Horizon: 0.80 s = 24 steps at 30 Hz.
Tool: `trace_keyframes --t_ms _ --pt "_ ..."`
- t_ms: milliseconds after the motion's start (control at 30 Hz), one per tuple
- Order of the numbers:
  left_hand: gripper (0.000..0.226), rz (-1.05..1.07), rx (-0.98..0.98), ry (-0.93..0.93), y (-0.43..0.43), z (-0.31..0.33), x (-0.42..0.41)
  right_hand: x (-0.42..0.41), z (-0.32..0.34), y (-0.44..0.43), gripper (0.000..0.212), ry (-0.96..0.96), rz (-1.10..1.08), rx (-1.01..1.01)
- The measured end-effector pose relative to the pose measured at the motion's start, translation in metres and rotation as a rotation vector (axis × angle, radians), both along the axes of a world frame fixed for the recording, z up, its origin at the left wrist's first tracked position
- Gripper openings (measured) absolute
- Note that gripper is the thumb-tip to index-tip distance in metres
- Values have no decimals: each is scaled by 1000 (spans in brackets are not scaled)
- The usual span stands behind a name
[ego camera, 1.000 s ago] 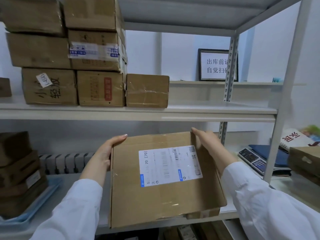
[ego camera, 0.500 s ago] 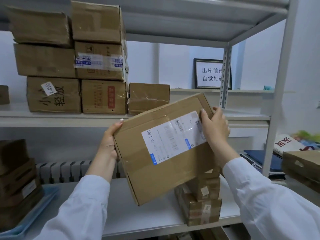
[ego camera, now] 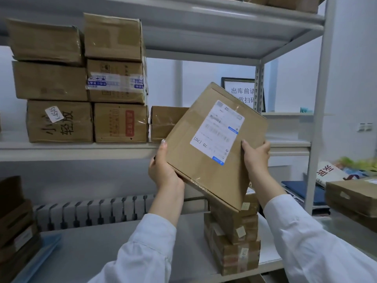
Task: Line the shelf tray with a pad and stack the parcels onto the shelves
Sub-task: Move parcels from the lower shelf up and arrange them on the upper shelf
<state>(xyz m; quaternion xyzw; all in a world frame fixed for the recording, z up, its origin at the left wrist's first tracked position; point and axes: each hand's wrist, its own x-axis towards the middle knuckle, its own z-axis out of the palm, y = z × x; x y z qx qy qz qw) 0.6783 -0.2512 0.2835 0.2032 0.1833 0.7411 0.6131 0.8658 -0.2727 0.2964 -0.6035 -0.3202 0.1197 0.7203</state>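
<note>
The left grip (ego camera: 163, 170) and right grip (ego camera: 256, 158) each curl round a low edge of the flat brown parcel (ego camera: 195, 168), held in the air by the middle shelf (ego camera: 81, 150). It is tipped, one corner down. Its white label (ego camera: 217, 132) runs up to the right. Small boxes (ego camera: 234, 242) sit on the lower shelf (ego camera: 91, 252). The walls (ego camera: 357, 78) are white.

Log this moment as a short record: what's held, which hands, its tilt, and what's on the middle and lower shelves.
Held: flat labelled parcel, clear of both shelves
Left hand: grips its lower left edge
Right hand: grips its right edge
Tilt: rotated, label running diagonally, facing the camera
Middle shelf: stacked parcels at left, small parcel beside them
Lower shelf: parcel stack under the held one, blue pad at far left
</note>
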Motion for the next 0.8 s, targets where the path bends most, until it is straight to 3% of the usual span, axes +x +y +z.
trace_keyframes --t_ms 100,300,400,633,700,800 --pt "24 33 -5 -25 -5 3 13 9 -4 -3 58 178 220 44" --pt "22 40 -38 -8 -15 18 53 49 -1 -18 18 284 539 156" --pt "23 27 -48 86 -17 19 72 72 0 -20 19 345 592 188" --pt "25 -23 -79 458 -6 5 83 113 21 -5 16 444 602 29" --pt "26 -14 -112 459 -4 7 86 121 25 4 15 467 618 78" --pt "27 -29 -154 372 -2 11 95 127 25 12 35 517 660 185"
